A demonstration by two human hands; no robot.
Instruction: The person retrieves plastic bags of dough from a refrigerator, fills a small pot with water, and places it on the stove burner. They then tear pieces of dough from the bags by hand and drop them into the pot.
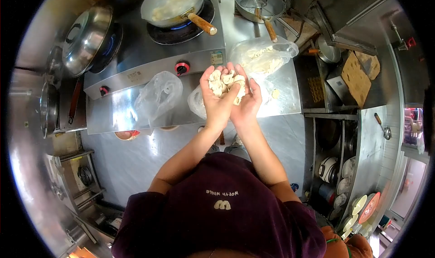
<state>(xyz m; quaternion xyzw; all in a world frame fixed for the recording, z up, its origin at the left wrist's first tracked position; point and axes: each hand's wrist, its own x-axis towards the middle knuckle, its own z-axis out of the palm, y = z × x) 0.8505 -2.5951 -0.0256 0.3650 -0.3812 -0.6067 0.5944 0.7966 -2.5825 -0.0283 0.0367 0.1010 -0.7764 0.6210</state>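
Cupped side by side, my left hand [215,105] and my right hand [248,107] hold a small heap of pale, folded dumplings [218,82] over the steel counter. The fingers of both hands curl up round the heap, and my left thumb lies across it. Just beyond my right fingers lies a clear plastic bag [283,46] with more pale dumplings inside. A second plastic bag [195,102], partly hidden, is beside my left wrist. Farther left, a crumpled clear bag [159,95] rests at the counter's front.
A wok with a wooden handle [202,23] sits over a lit burner, pale pieces in it. A covered pot [87,40] stands on the left burner. At the back right is a pan [242,7] holding a strainer. Shelves with dishes [337,167] line the right.
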